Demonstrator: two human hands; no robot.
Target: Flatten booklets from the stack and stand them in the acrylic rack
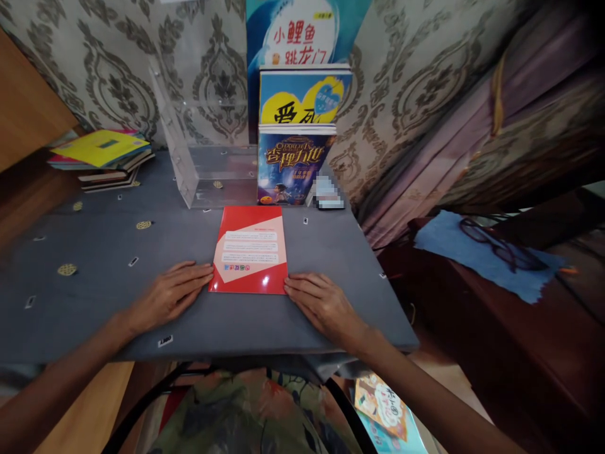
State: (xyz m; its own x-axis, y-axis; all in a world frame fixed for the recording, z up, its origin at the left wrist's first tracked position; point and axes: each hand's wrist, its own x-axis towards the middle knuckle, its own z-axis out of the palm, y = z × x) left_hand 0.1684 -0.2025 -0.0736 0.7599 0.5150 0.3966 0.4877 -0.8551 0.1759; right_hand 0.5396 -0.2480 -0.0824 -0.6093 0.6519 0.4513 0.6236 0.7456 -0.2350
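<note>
A red book (249,277) with a pale slanted panel lies flat on the grey tablecloth, its printed text upside down to me. At its lower left edge rests my left hand (172,293), fingers stretched out together and fingertips touching the cover's side. My right hand (324,304) lies opposite, its extended fingertips against the lower right edge. Neither hand is wrapped round the book. Just beyond the book stands a clear acrylic rack (182,157). In its right part are a dark blue book (290,165), a yellow-and-blue book (305,94) and a teal book (302,31), stepped upward.
Several stacked books (101,151) sit at the table's far left. A small pixelated item (328,192) is beside the rack. To the right, glasses (496,243) lie on a blue cloth (449,246) over dark furniture. More books (385,407) are below the table's front edge.
</note>
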